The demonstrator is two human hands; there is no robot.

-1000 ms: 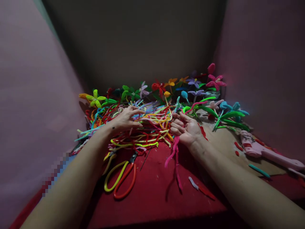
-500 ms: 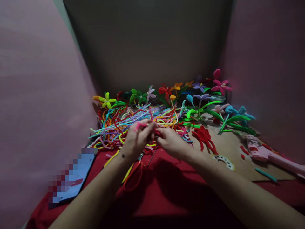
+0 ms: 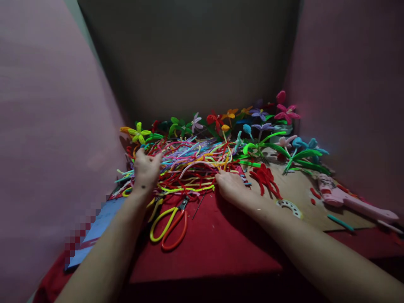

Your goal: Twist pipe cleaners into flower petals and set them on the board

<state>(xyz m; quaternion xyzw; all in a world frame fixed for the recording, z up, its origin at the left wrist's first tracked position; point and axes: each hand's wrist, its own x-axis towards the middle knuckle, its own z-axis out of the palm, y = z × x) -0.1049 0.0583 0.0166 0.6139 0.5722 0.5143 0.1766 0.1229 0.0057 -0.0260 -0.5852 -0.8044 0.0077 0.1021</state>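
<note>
Take the middle of the pile of fuzzy stems (image 3: 189,162) as the centre of a clock, with twelve lying away from the person. The left hand (image 3: 147,170) is at nine o'clock, at the pile's end; its forearm rises from about seven, the back of the hand faces up and the fingers bend forward and inward. The right hand (image 3: 232,185) is at four o'clock, lower, its forearm coming in a long slant from the lower right corner. Its fingers are curled toward the stems' near ends. The light is dim and the fingertips are partly hidden, so I cannot tell whether either hand grasps a stem.

The pile, of many colours, lies between the two hands on a red cloth (image 3: 208,261). Just before it, near six o'clock, rests a cutter (image 3: 173,227) with one yellow handle and one orange. At eight o'clock, beside the left forearm, lies a flat device (image 3: 102,219), partly covered by pixel blocks. Toward three and four spreads a tan board (image 3: 307,193), bearing red bent stems (image 3: 265,179), a white arc with holes (image 3: 292,206) and a pink long-handled thing (image 3: 356,201).

From ten to two o'clock stand fuzzy flowers, among them a yellow flower (image 3: 139,134) and a pink flower (image 3: 286,112). Behind is a dark panel (image 3: 189,54); pinkish walls (image 3: 47,126) close both sides.
</note>
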